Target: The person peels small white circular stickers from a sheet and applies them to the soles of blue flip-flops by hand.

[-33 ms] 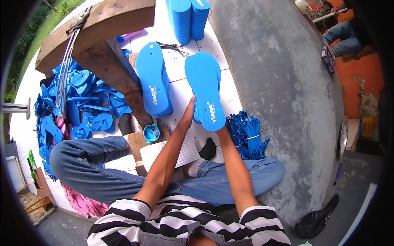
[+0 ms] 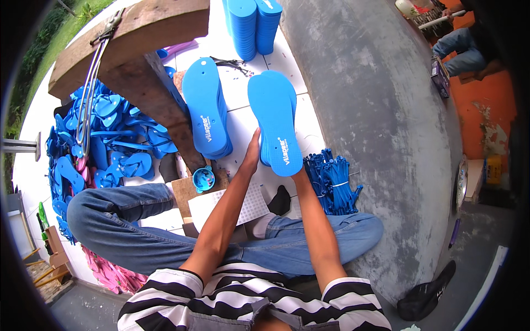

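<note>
Now holding one blue sandal sole up over the white tiled floor: left hand flat against its left edge, fingers stretched; right hand under the heel, grip hidden, cannot tell. No strap fitted yet on this sole, holes empty. Beside it, a stack of bare soles, more stacked farther away. Bundle of blue straps near the right knee, waiting. Big heap of finished sandals at left, so apparently much done, much left.
</note>
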Available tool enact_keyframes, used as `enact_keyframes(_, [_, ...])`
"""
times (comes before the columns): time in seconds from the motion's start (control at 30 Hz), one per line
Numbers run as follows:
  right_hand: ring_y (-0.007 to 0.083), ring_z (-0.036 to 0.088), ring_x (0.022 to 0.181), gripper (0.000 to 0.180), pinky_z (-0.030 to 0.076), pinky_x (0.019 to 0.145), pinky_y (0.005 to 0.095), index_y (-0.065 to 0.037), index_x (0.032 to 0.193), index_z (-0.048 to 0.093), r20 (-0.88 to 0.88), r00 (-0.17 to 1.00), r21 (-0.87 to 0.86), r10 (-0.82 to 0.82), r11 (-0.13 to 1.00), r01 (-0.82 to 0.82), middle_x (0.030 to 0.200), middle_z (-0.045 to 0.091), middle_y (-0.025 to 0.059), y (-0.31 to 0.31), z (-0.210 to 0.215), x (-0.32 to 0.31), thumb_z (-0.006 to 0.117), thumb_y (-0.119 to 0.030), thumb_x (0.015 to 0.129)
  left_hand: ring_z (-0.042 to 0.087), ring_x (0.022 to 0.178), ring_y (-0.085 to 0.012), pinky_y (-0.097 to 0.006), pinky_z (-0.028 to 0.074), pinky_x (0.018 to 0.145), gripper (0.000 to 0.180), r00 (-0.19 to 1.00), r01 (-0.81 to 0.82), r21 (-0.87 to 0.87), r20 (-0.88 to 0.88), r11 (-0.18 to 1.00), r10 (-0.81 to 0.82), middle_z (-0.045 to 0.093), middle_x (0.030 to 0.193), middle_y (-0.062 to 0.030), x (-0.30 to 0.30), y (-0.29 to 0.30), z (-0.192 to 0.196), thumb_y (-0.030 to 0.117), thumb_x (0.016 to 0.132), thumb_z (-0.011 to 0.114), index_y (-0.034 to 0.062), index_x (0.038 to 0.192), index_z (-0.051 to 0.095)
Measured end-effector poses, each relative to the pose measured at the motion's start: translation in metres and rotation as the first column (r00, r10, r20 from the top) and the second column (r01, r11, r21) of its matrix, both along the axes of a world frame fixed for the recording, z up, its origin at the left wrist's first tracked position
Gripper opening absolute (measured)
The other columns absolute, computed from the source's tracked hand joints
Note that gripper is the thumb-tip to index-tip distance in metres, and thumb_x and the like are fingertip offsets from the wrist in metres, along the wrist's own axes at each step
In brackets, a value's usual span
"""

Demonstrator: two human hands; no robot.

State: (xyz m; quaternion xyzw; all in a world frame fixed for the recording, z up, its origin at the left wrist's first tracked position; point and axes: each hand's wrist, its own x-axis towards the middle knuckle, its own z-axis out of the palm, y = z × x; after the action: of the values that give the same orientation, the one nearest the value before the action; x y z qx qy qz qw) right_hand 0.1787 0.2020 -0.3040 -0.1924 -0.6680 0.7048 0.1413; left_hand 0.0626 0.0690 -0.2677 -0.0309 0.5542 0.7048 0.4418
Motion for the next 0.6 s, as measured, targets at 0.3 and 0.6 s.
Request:
enact_keyframes(0.3, [0.0334, 0.018, 0.150, 0.075, 0.017, 0.120, 0.0459, -0.004, 0.154, 0.027, -0.126, 0.989, 0.108, -0.073, 0.990, 0.087, 0.161, 0.022, 0.0190, -0.004, 0.214, -0.022, 0.049, -0.051, 0.100, 0.010, 0.152, -0.0295, -0.037, 0.008, 0.122, 0.068, 0.854, -0.238, 0.250, -0.407, 0.939, 0.325, 0.014, 0.164, -0.0175, -0.011, 0.007, 0.127, 0.043, 0.105, 0.030, 0.0039, 0.158, 0.013])
enact_keyframes(0.6, [0.0409, 0.010, 0.151, 0.077, 0.006, 0.118, 0.0561, -0.006, 0.149, 0.043, 0.155, 0.986, 0.667, 0.057, 0.730, -0.147, 0.161, 0.025, 0.0190, -0.028, 0.222, -0.025, 0.056, -0.058, 0.093, 0.019, 0.150, -0.0319, -0.038, 0.019, 0.120, 0.068, 0.726, -0.101, 0.131, -0.668, 0.986, 0.163, 0.019, 0.162, -0.0229, -0.021, 0.015, 0.142, 0.025, 0.101, 0.047, 0.0012, 0.157, 0.016])
